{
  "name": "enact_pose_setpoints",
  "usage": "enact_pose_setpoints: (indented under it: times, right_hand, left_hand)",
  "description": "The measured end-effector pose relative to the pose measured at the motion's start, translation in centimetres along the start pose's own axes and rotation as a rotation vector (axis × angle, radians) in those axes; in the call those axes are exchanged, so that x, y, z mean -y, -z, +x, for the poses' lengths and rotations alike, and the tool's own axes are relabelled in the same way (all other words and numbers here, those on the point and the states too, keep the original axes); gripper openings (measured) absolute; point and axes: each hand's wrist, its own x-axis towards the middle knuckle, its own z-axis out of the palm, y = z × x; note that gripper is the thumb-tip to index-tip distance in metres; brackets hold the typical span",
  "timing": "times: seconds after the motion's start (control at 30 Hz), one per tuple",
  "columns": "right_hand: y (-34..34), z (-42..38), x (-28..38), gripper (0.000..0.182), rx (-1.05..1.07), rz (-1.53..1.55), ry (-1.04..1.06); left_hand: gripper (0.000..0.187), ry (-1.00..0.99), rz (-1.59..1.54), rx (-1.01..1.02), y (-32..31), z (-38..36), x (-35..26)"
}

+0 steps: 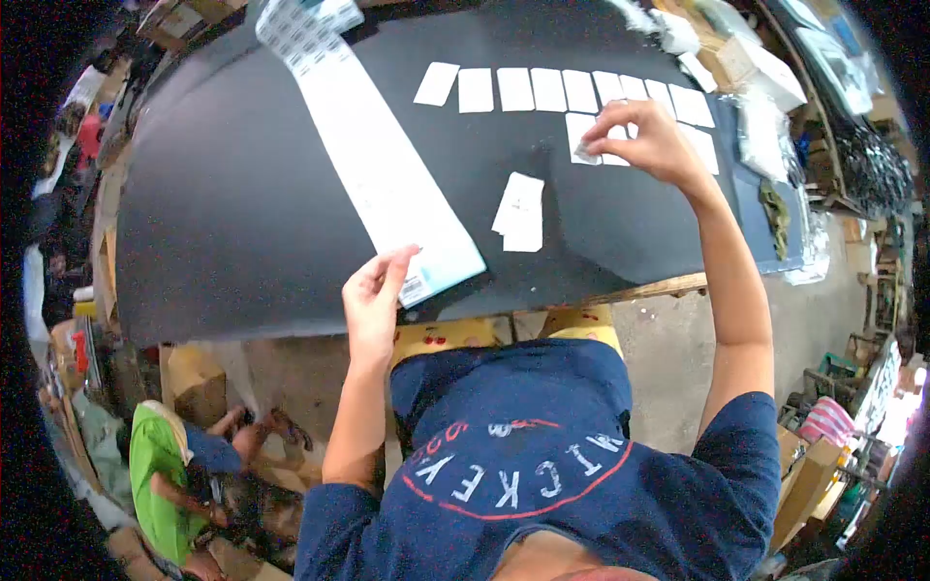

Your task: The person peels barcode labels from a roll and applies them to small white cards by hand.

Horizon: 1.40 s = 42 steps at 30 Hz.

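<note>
A long white strip (378, 165) with printed rows at its far end lies slantwise across the black table. My left hand (372, 295) is at its near end, thumb and forefinger pinched over the left edge beside a small barcode; what lies between the fingertips is hidden. My right hand (644, 140) pinches a small, greyish, see-through piece (587, 152) over a white card (579, 128) in the nearer row. Behind it runs a longer row of white cards (514, 89). A small overlapping stack of white cards (521, 215) lies between my hands.
Clear plastic packs (763, 136) and a white box (770, 73) crowd the table's right side. A dark green strip-like thing (775, 218) lies at the right edge. Another person in a green top (160, 484) is low at left. Cartons (819, 489) stand at right.
</note>
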Motion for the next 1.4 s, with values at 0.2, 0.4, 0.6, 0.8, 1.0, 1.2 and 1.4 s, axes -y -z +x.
enact_pose_setpoints:
  times: [0.2, 0.4, 0.6, 0.8, 1.0, 1.2, 1.4]
  right_hand:
    - [1.4, 3.8, -3.7, 0.018, 0.198, 0.098, -0.054]
    - [1.2, 4.1, -4.3, 0.016, 0.309, 0.041, -0.215]
    - [1.3, 3.2, -6.1, 0.013, 0.296, 0.186, -0.282]
    - [1.2, 3.3, -6.3, 0.016, 0.280, 0.227, -0.339]
    - [1.6, 3.7, -5.4, 0.014, 0.286, 0.140, -0.363]
    - [2.6, 2.3, -6.3, 0.011, 0.266, 0.482, -0.257]
    - [2.3, 1.8, -6.2, 0.007, 0.308, 0.428, -0.249]
  left_hand:
    - [0.035, -0.067, 0.033, 0.017, 0.2, 0.6, 0.7]
    - [0.035, -0.036, 0.029, 0.004, 0.2, 0.5, 0.4]
    - [0.035, -0.019, 0.085, -0.016, 0.3, 0.8, 0.4]
    - [0.034, -0.022, 0.016, 0.013, -0.1, 0.7, 0.1]
    - [0.032, -0.034, 0.022, 0.008, 0.3, 1.0, 0.6]
    - [0.030, -0.026, -0.012, 0.010, 0.0, 0.9, 0.3]
    - [0.028, -0.021, 0.033, -0.069, -0.2, 0.9, 0.2]
